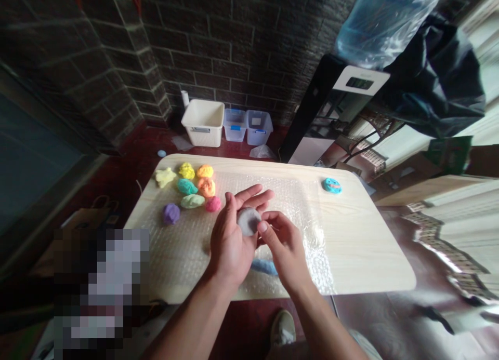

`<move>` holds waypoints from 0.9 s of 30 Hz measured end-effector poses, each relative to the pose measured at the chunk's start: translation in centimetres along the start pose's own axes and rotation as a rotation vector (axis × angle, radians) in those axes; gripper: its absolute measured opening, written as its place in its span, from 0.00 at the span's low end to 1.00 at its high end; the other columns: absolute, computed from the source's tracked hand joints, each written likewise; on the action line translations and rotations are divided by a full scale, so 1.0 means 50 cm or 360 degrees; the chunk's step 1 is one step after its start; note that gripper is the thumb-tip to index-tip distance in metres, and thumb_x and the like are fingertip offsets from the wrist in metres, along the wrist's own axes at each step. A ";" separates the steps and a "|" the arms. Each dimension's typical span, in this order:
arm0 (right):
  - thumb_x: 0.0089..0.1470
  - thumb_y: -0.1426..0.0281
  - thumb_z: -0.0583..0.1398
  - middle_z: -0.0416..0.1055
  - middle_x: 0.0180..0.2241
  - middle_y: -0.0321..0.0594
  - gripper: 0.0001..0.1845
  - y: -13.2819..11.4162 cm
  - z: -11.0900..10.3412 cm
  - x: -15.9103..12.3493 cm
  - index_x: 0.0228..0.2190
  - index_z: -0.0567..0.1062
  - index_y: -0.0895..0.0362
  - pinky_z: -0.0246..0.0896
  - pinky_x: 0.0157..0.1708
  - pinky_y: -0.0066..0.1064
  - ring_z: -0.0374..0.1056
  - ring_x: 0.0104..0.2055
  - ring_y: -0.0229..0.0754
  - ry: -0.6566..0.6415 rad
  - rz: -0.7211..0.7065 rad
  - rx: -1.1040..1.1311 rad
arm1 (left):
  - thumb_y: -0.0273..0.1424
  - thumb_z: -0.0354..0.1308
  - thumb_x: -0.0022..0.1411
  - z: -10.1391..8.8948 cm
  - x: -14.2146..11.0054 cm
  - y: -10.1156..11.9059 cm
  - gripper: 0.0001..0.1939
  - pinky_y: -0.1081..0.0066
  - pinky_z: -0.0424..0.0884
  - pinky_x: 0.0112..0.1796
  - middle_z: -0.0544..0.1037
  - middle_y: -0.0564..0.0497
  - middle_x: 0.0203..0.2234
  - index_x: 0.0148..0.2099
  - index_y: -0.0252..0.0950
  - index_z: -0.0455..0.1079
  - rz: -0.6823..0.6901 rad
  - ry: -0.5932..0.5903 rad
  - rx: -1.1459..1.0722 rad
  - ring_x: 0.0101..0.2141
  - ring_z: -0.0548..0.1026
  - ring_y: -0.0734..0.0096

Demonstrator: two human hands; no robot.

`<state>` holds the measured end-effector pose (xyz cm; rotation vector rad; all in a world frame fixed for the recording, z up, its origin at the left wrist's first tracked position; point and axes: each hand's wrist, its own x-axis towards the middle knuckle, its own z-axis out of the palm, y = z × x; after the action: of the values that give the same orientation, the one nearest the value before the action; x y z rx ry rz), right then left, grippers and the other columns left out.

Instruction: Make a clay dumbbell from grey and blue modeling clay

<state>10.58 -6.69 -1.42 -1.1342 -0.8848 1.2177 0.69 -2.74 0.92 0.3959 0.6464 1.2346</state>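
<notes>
Brick wall [237, 43], dark, across the back of my remote view, above a dark red floor. Behind the table, left to right: white plastic bin [203, 122], two clear plastic boxes [247, 126]. Light wood-grain tabletop [351, 235], with bubble wrap [175, 256] spread over its left and middle.

Items on the wrap, left to right: yellow star-shaped clay piece [165, 177], purple clay lump [171, 213], yellow clay lump [186, 171], teal clay lump [187, 186], pale green clay lump [192, 201], two orange clay lumps [205, 179], pink clay lump [213, 204].

Next, my left hand [230, 240], palm up and cupped under a grey clay ball [248, 221], which sits between both hands above the wrap. My right hand [283, 245] closes narrowly on the ball from the other side, thumb pressed against it. Blue clay piece [264, 267] lies on the wrap below, partly hidden by the hands. Last, teal clay disc [331, 185] on bare wood.
</notes>
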 end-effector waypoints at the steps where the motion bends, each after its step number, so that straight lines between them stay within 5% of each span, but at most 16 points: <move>1: 0.57 0.53 0.73 0.75 0.30 0.35 0.19 -0.002 -0.002 0.001 0.34 0.79 0.55 0.67 0.27 0.28 0.70 0.28 0.37 0.0017 -0.0001 -0.0055 | 0.50 0.52 0.77 -0.001 0.000 0.000 0.25 0.61 0.69 0.61 0.87 0.44 0.49 0.51 0.38 0.83 0.0013 0.0005 0.0045 0.57 0.80 0.59; 6: 0.62 0.53 0.69 0.67 0.22 0.31 0.20 -0.002 -0.005 0.000 0.30 0.76 0.56 0.55 0.22 0.26 0.58 0.22 0.32 -0.0132 -0.0083 -0.0188 | 0.51 0.49 0.77 0.000 -0.008 -0.003 0.28 0.65 0.72 0.54 0.86 0.40 0.52 0.54 0.37 0.82 -0.0109 -0.0138 0.0214 0.53 0.81 0.58; 11: 0.65 0.54 0.67 0.61 0.20 0.29 0.20 -0.007 -0.009 -0.004 0.29 0.76 0.56 0.47 0.21 0.27 0.51 0.21 0.31 -0.0241 -0.0049 -0.0149 | 0.54 0.44 0.76 -0.005 -0.008 0.010 0.37 0.60 0.70 0.57 0.86 0.34 0.51 0.52 0.30 0.84 -0.0374 -0.0372 0.0013 0.51 0.82 0.51; 19: 0.54 0.48 0.73 0.59 0.17 0.30 0.31 -0.008 -0.047 0.013 0.18 0.70 0.57 0.41 0.23 0.30 0.49 0.22 0.32 -0.0197 0.0137 -0.0500 | 0.50 0.45 0.76 -0.013 -0.001 0.006 0.36 0.53 0.59 0.67 0.86 0.33 0.50 0.49 0.26 0.86 -0.0506 -0.0517 -0.0041 0.61 0.76 0.42; 27: 0.49 0.51 0.76 0.52 0.19 0.26 0.31 0.001 -0.049 0.020 0.19 0.65 0.55 0.36 0.23 0.31 0.43 0.23 0.32 -0.0178 0.0150 -0.0332 | 0.47 0.44 0.77 -0.016 -0.002 -0.006 0.34 0.52 0.56 0.69 0.85 0.36 0.53 0.52 0.28 0.85 -0.0449 -0.0573 -0.0111 0.65 0.73 0.44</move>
<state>13.08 -6.16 -2.14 -1.2957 -1.0725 1.2984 0.37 -2.98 0.15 0.4393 0.3351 0.8851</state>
